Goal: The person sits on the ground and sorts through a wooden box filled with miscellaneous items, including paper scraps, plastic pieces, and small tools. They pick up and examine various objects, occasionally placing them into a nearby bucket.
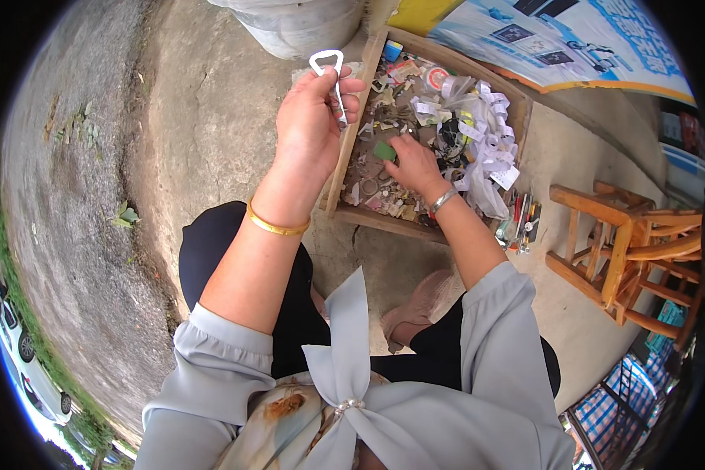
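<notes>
My left hand (314, 108) is raised over the left edge of a wooden drawer (339, 161) and grips a shiny metal bottle opener (338, 97), its loop end up. Inside the drawer, my right hand (414, 164) reaches down with a small green block (384, 151) between thumb and fingers. Clutter fills the drawer around it: a clump of curled white paper strips (493, 138) and clear plastic on the right, a roll of tape (436, 77) at the back, a ring (369, 187) and many scraps.
A large pale bucket (299, 26) stands behind the drawer. Screwdrivers and other small tools (523, 220) lie on the concrete to its right, near a wooden chair (620, 252). A printed banner (564, 47) is at the back right. My feet (417, 305) are just in front.
</notes>
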Demonstrator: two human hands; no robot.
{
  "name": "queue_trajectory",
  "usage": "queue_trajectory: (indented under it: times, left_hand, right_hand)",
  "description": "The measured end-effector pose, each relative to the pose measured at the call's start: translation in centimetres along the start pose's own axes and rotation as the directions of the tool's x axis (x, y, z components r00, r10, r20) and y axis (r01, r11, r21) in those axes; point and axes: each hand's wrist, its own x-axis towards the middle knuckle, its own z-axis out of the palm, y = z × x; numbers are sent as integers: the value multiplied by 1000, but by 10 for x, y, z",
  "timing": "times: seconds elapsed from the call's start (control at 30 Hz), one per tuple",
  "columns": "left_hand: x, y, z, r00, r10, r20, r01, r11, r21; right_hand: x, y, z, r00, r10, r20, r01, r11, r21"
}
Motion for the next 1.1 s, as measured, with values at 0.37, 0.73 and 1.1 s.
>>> queue_trajectory:
  times: [0.37,0.73,1.1]
  left_hand:
    - [-5,4,2,999,-24,25,24,1000,-15]
    - [-2,-4,3,998,-41,43,41,999,16]
    - [1,-9,2,997,-63,38,62,998,32]
  right_hand:
    - [-9,23,15,944,194,266,-329,551,767]
    - [-19,34,10,794,33,607,-604,-82,793]
    - [7,-25,5,959,252,-132,-240,966,98]
